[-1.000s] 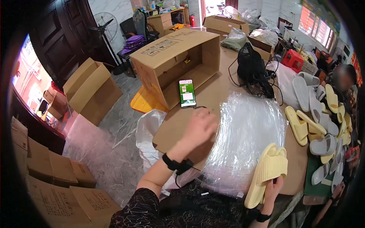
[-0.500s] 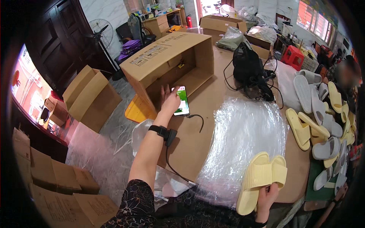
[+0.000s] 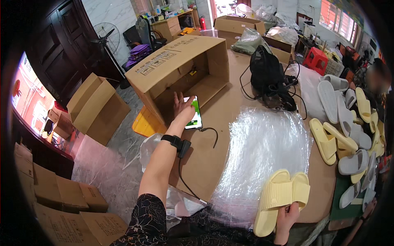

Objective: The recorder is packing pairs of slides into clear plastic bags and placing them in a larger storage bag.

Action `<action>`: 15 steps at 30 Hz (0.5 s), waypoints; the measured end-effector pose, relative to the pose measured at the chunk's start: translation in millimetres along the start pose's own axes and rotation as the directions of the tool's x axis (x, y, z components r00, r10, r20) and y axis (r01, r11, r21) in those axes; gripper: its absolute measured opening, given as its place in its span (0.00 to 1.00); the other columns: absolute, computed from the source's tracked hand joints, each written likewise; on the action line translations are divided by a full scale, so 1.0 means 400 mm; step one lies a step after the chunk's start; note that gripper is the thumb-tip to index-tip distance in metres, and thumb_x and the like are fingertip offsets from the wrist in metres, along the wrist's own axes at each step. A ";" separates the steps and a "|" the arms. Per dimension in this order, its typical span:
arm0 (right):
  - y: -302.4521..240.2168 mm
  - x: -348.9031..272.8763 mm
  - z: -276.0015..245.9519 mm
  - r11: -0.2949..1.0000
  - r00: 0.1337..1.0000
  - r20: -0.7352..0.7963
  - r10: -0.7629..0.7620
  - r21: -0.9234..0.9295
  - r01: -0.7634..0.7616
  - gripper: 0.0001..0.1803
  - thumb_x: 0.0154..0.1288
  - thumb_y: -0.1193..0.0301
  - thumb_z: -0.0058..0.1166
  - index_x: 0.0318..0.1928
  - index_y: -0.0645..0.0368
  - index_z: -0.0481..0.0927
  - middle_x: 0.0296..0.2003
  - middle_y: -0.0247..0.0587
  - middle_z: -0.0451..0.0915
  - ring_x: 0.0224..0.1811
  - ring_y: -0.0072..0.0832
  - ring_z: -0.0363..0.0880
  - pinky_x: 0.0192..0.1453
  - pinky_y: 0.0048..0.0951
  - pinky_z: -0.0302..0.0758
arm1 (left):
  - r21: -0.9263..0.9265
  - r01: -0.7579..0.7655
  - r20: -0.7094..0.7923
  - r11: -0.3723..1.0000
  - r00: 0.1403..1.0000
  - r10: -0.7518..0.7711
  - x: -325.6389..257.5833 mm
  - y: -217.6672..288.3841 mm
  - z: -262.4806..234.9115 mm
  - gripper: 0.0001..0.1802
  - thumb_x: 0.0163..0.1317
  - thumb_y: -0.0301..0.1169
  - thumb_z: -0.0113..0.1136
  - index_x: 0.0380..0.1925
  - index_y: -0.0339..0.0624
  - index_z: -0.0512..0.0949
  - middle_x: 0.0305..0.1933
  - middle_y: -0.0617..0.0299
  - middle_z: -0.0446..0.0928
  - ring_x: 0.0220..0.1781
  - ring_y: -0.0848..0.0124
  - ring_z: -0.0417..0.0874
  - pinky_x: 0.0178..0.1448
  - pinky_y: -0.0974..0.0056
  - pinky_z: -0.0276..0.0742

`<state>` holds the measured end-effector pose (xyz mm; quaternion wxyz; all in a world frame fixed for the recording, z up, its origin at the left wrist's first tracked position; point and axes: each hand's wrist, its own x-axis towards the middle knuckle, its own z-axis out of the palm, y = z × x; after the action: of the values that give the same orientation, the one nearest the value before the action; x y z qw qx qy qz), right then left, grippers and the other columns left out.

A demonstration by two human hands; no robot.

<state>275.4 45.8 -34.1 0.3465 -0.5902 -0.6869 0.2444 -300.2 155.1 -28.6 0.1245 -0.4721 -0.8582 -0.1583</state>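
Observation:
My left hand [image 3: 183,110] rests over a phone [image 3: 194,117] with its fingers spread, a fingertip on the lit screen. The phone lies on the brown cardboard table top, beside the opening of a large carton. A black band with a small box [image 3: 180,144] and a cable circles my left wrist. At the near right, my right hand [image 3: 289,218] is closed on a pair of pale yellow slippers [image 3: 283,192], held side by side over the near end of a stack of clear plastic bags [image 3: 269,143]. The slippers partly hide its fingers.
The large carton [image 3: 164,61] lies on its side. A black bag [image 3: 264,71] with cords sits beyond the plastic. More yellow slippers [image 3: 324,141] and grey slippers [image 3: 326,100] crowd the right edge. Cartons [image 3: 96,108] and a fan [image 3: 107,39] stand left; a person sits at far right.
The scene has shifted slightly in the picture. My left hand stays at the phone and its screen looks different. My right hand still holds the yellow slippers, slightly lower in view.

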 end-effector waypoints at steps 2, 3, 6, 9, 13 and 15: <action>0.001 0.000 0.001 1.000 1.000 -0.005 -0.009 0.004 0.009 0.09 0.61 0.75 0.60 0.37 0.67 0.76 0.27 0.46 0.71 0.26 0.36 0.71 0.31 0.34 0.67 | -0.007 -0.005 -0.003 1.000 1.000 0.005 0.001 0.000 0.005 0.28 0.61 0.33 0.53 0.63 0.66 0.73 0.77 0.40 0.52 0.81 0.40 0.40 0.76 0.40 0.55; 0.007 0.000 0.002 1.000 1.000 -0.005 -0.018 -0.005 0.018 0.09 0.61 0.74 0.60 0.36 0.67 0.75 0.27 0.46 0.71 0.26 0.36 0.71 0.31 0.35 0.67 | -0.007 -0.005 -0.005 1.000 1.000 0.005 0.002 0.001 0.006 0.28 0.61 0.33 0.53 0.63 0.67 0.73 0.77 0.40 0.52 0.81 0.40 0.40 0.76 0.40 0.55; 0.006 0.000 0.003 1.000 1.000 -0.006 -0.012 -0.019 0.012 0.09 0.62 0.74 0.60 0.35 0.67 0.75 0.26 0.47 0.70 0.26 0.38 0.71 0.31 0.36 0.67 | 0.001 -0.006 -0.008 1.000 1.000 0.006 0.001 0.002 0.006 0.28 0.60 0.33 0.55 0.63 0.67 0.74 0.77 0.40 0.53 0.81 0.41 0.41 0.75 0.40 0.56; -0.007 0.002 -0.002 0.999 1.000 -0.006 -0.010 -0.034 0.010 0.09 0.62 0.73 0.60 0.35 0.67 0.75 0.26 0.47 0.70 0.25 0.38 0.70 0.31 0.37 0.67 | 0.010 -0.004 -0.008 1.000 1.000 0.004 0.001 0.004 0.002 0.28 0.60 0.33 0.55 0.63 0.67 0.74 0.77 0.40 0.53 0.81 0.41 0.41 0.75 0.40 0.56; -0.022 0.004 0.000 1.000 1.000 -0.014 0.004 -0.018 -0.004 0.09 0.63 0.73 0.60 0.36 0.67 0.75 0.25 0.47 0.70 0.25 0.38 0.70 0.31 0.37 0.67 | 0.015 -0.009 -0.007 1.000 1.000 0.009 0.000 0.008 -0.003 0.28 0.60 0.33 0.56 0.62 0.67 0.74 0.77 0.42 0.53 0.81 0.41 0.41 0.75 0.40 0.56; -0.019 0.004 0.000 1.000 1.000 -0.016 0.000 -0.019 -0.001 0.09 0.64 0.73 0.60 0.36 0.67 0.75 0.26 0.47 0.70 0.25 0.38 0.70 0.31 0.36 0.67 | 0.034 -0.009 0.007 0.999 1.000 0.009 -0.001 0.013 -0.005 0.28 0.59 0.32 0.56 0.62 0.67 0.74 0.77 0.42 0.53 0.81 0.41 0.41 0.75 0.40 0.56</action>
<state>270.3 45.9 -28.1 0.3463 -0.5956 -0.6863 0.2330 -295.4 156.6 -25.9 0.1303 -0.4743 -0.8591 -0.1414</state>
